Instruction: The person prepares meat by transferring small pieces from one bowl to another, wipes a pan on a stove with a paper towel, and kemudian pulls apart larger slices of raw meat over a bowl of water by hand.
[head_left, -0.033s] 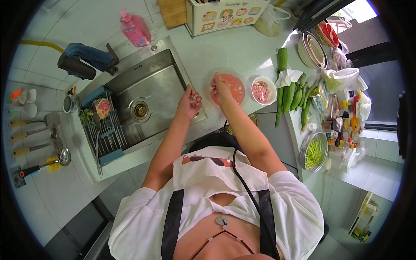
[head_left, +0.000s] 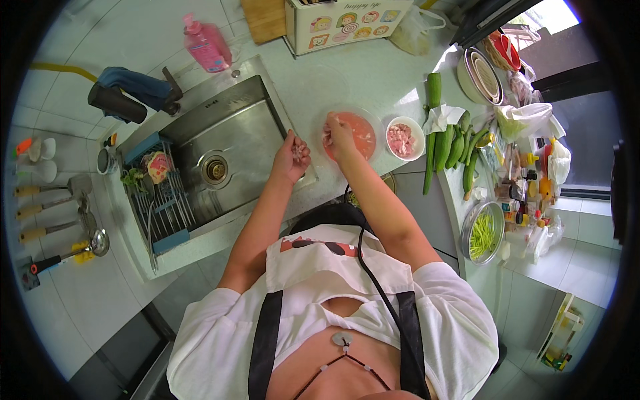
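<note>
My left hand (head_left: 292,159) is at the right rim of the sink, palm turned up and fingers curled round small pale pieces of meat (head_left: 298,152). To its right stands a clear bowl (head_left: 377,120) of cloudy pink-red water. Over the left part of that bowl is my right hand (head_left: 340,138), fingers bent together at the water; whatever they hold is hidden. A white bowl (head_left: 418,127) with diced pink meat (head_left: 401,140) sits just right of the clear one.
A steel sink (head_left: 250,100) with a dish rack (head_left: 170,193) lies left. Several cucumbers (head_left: 443,148) and a metal bowl (head_left: 465,235) of green strips are right. Behind stand a pink pump bottle (head_left: 207,47) and a decorated box (head_left: 343,27). Bottles and bags crowd the right edge.
</note>
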### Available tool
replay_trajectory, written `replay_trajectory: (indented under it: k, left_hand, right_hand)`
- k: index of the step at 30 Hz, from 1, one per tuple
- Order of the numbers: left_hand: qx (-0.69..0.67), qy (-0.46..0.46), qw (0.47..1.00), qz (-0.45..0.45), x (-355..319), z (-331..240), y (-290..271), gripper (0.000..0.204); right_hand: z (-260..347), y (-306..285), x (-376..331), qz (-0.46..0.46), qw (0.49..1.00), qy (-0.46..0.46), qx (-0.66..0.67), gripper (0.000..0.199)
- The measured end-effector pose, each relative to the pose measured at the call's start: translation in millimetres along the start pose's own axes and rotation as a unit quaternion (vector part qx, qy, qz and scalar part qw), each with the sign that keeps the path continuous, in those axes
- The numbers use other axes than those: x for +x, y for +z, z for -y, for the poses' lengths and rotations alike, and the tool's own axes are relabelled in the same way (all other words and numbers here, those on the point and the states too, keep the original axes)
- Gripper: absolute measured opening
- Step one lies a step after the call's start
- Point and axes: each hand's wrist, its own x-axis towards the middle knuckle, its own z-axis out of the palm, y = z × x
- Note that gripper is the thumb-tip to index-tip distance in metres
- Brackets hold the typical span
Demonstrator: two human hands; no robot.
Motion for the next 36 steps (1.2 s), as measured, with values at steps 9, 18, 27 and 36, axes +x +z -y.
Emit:
replay_trajectory:
  k: [9, 18, 27, 36]
  left_hand:
    - [0.005, -0.012, 0.999, 0.034, 2.2, -0.8, 1.9, 0.035]
    - [0.01, -0.018, 0.999, 0.046, 1.5, -1.1, 4.2, 0.035]
    - [0.018, -0.016, 0.999, 0.037, -3.6, -1.1, 12.8, 0.036]
    - [0.02, -0.017, 0.999, 0.04, -3.3, -1.8, 14.8, 0.036]
  right_hand:
    - [14.7, -22.0, -6.2, -0.002, 0.957, 0.153, 0.247, 0.023]
    - [33.9, -39.5, -25.8, -0.015, 0.919, 0.178, 0.352, 0.032]
    - [23.4, -55.2, -15.8, 0.033, 0.909, 0.151, 0.388, 0.021]
    - [19.9, -63.9, -15.0, 0.164, 0.817, 0.175, 0.525, 0.027]
